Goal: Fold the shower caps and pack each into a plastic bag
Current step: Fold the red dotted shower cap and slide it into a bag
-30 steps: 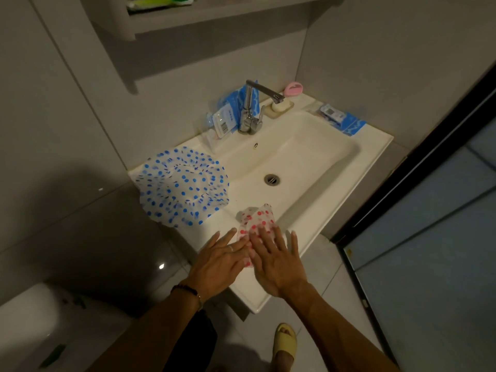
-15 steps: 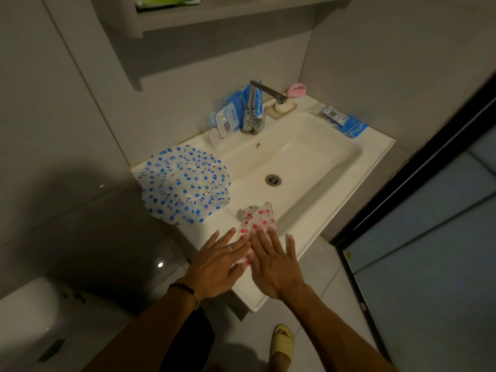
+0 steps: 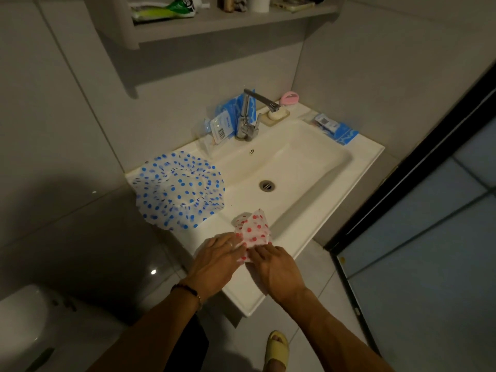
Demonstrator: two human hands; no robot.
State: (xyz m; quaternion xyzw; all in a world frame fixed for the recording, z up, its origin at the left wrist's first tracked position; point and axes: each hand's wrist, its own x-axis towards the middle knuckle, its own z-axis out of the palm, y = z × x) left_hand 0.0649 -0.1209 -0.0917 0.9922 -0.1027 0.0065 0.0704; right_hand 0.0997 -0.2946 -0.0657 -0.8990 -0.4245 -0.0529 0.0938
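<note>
A folded red-dotted shower cap [image 3: 253,229] lies on the front rim of the sink [image 3: 357,167]. My left hand [image 3: 216,264] rests on the cap's left part with its fingers laid flat. My right hand [image 3: 275,268] is at the cap's near edge, fingertips curled onto the fold. The near part of the cap is hidden under both hands. A blue-dotted shower cap [image 3: 178,190] lies spread open on the sink's left corner. One plastic bag [image 3: 226,120] leans behind the faucet and another plastic bag [image 3: 336,128] lies flat on the far right rim.
The faucet [image 3: 249,116] stands at the back of the basin, with a soap dish [image 3: 276,115] and a pink brush [image 3: 290,98] beside it. A shelf [image 3: 214,20] with toiletries hangs above. A toilet [image 3: 24,326] is at lower left, a dark door frame at right.
Both hands have slid back toward the near edge of the red-dotted cap, so more of it shows. The right hand's fingers went from flat to curled on the fold.
</note>
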